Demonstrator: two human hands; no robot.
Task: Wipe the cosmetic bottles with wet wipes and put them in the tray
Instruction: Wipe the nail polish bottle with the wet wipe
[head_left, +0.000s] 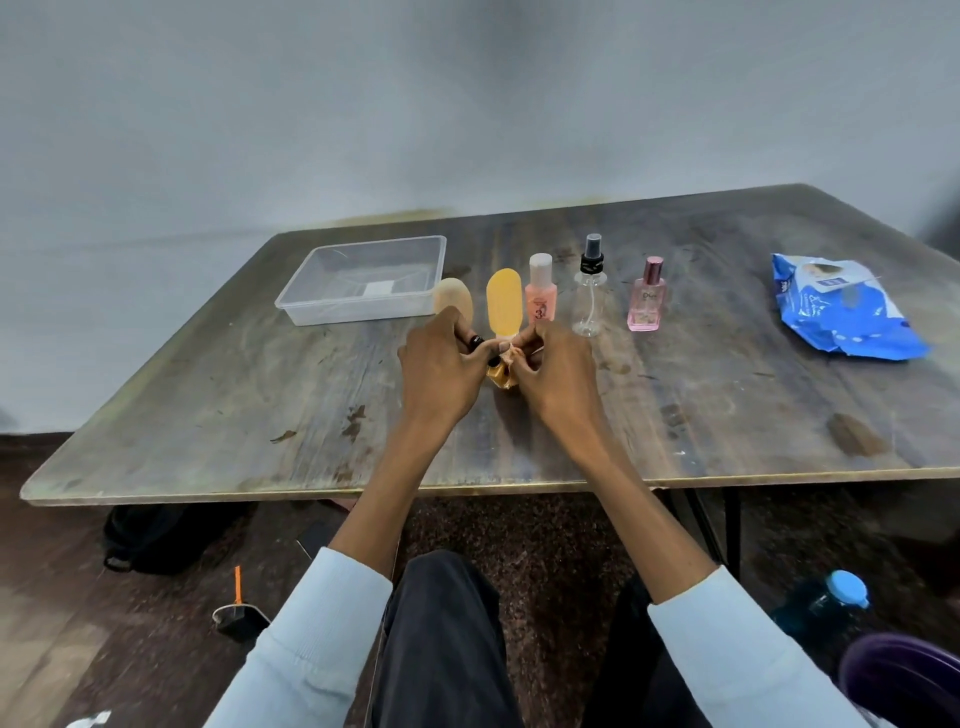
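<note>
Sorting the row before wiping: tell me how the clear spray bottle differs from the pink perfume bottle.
The clear spray bottle is round, colourless and looks empty, with a black pump top; the pink perfume bottle is squarer, shorter, tinted pink, with a rose-coloured cap. Both stand upright on the table, untouched.

Soft even light, warped blurry edges
</note>
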